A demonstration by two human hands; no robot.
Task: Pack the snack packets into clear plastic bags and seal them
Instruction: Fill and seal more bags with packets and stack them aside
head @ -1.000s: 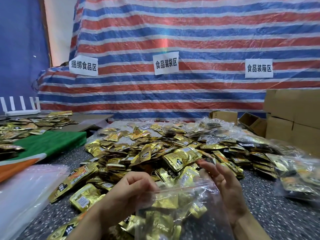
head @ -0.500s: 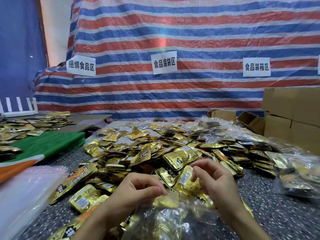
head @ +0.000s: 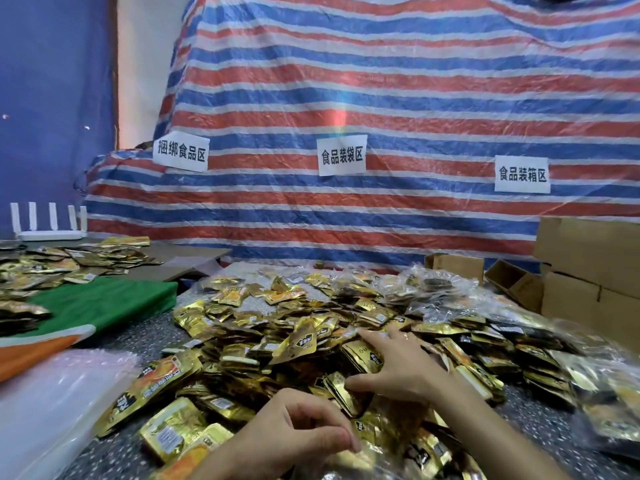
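A big heap of gold snack packets (head: 298, 341) covers the speckled table (head: 138, 334). My right hand (head: 398, 368) lies spread on the heap. Its index finger points forward, and its thumb touches a gold packet (head: 341, 393) near the front of the pile. Lower down, my left hand (head: 304, 431) has curled fingers and pinches the rim of a clear plastic bag (head: 391, 445) with gold packets inside. The frame's bottom edge cuts off most of that bag.
A stack of empty clear bags (head: 52, 410) lies at the near left beside a green cloth (head: 104, 303). Several filled bags (head: 606, 382) are piled at the right, with cardboard boxes (head: 588, 271) behind them. More packets (head: 52, 265) and a white router (head: 48, 230) sit far left.
My right hand has left the bag's mouth and reached forward onto the packet heap with its fingers spread. My left hand keeps its pinch on the bag, which now sits lower in view.
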